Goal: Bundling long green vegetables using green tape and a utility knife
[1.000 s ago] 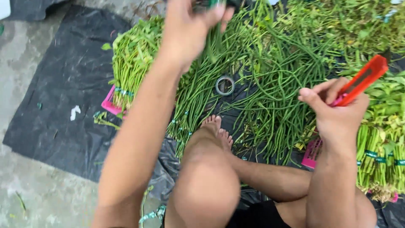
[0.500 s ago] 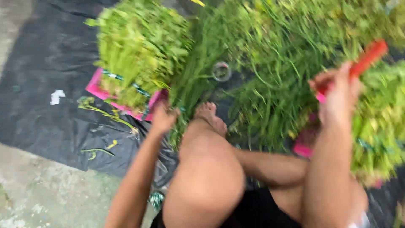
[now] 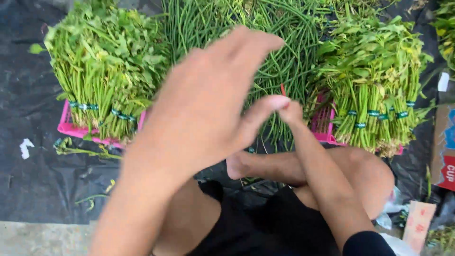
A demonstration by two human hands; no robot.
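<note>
My left hand (image 3: 208, 99) is raised close to the camera, fingers stretched and thumb apart, with nothing in it. It covers much of the pile of long green beans (image 3: 289, 52) behind it. My right hand (image 3: 290, 112) is a closed fist just past my left thumb, above my crossed legs. A thin red tip of the red cutter (image 3: 283, 89) sticks up from it; the rest of the tool is hidden.
Tied bundles of leafy greens lie on a pink crate (image 3: 71, 128) at left, and more bundles (image 3: 374, 80) on another pink crate at right. Everything rests on a black plastic sheet (image 3: 33, 180). Cardboard boxes (image 3: 445, 142) stand at the right edge, bare concrete (image 3: 42, 239) at lower left.
The view has tilted and moved closer. My left hand has risen from the ground beside my knee to right in front of the camera. My right hand has moved left toward the middle.
</note>
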